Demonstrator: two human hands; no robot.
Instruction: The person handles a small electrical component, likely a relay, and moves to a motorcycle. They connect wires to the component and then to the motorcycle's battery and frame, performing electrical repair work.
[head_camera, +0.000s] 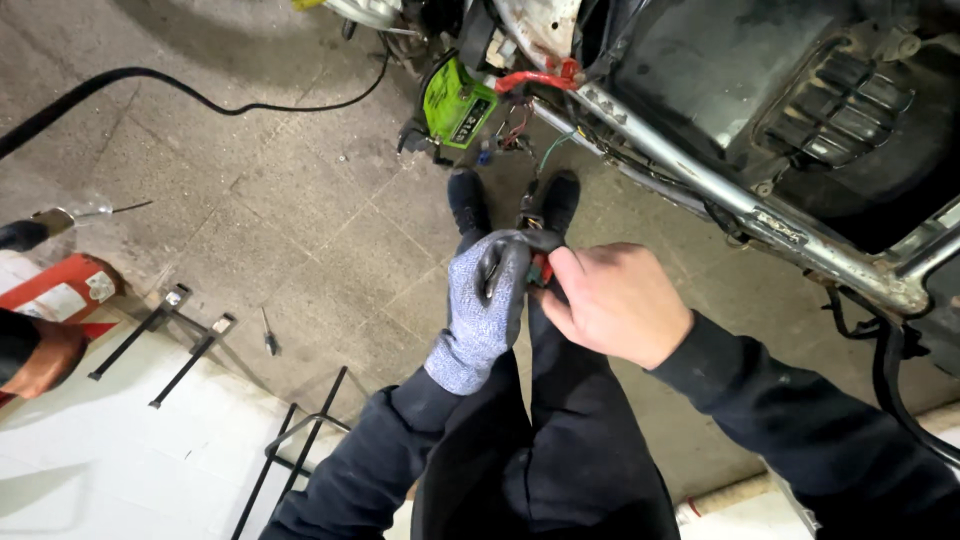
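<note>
My left hand (484, 305), in a grey knit glove with dark fingertips, and my bare right hand (615, 300) meet in front of me over my legs. Both pinch a small connector (541, 268) with a red part, the gloved fingers from the left and the bare fingers from the right. Most of the connector is hidden by the fingers. My dark shoes (468, 198) stand on the concrete floor below the hands.
A stripped motorcycle frame (700, 165) with a metal tube runs across the upper right. A green battery (457, 103) with red and other wires hangs near its front. A black cable (200, 95) crosses the floor. A red cylinder (60, 290) and black metal stands (190, 345) lie left.
</note>
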